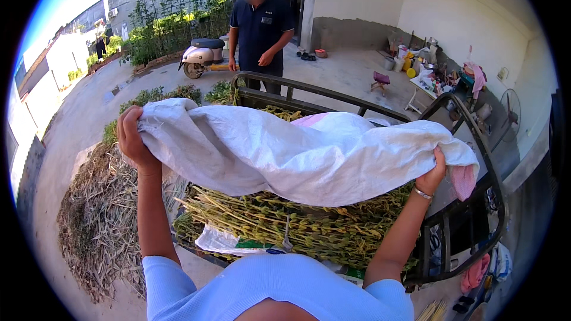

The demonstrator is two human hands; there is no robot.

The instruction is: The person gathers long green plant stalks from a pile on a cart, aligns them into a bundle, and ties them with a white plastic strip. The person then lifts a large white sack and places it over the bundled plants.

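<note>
A: Head view, looking down. Both arms up, a big white woven sack (285,154) stretched between the hands over a load of green podded stalks (297,226). The stalks are heaped in a dark metal-framed cart (470,142).

B: Hands?

A: Left hand (132,137) at 9 o'clock, fingers closed over the sack's left edge, cloth bunched in the fist. Right hand (433,172) at 3 o'clock, also closed, pinching the right edge from below; a thin bracelet (422,193) on that wrist. Neither hand open at all. A bit of pink cloth (463,179) hangs just beside the right hand.

B: Where does the sack sit against the load?

A: Held above it, sagging in the middle, the low edge near or brushing the top stalks; cannot tell which. It hides the middle of the heap.

B: How to handle it well, in your judgement?

A: Keep both edges level and taut so the middle does not snag on stalk ends. Grip on the hem, not the loose fold. Watch the cart rail at 2 o'clock; the cloth could catch there.

B: Surroundings?

A: Dry straw pile (98,220) on the concrete at 8 o'clock. Another person in a dark shirt (260,27) stands at 12 o'clock beyond the cart, hands low, not touching the sack. A scooter (202,56) at 11 o'clock, household clutter (428,68) along the wall at 2 o'clock.
</note>
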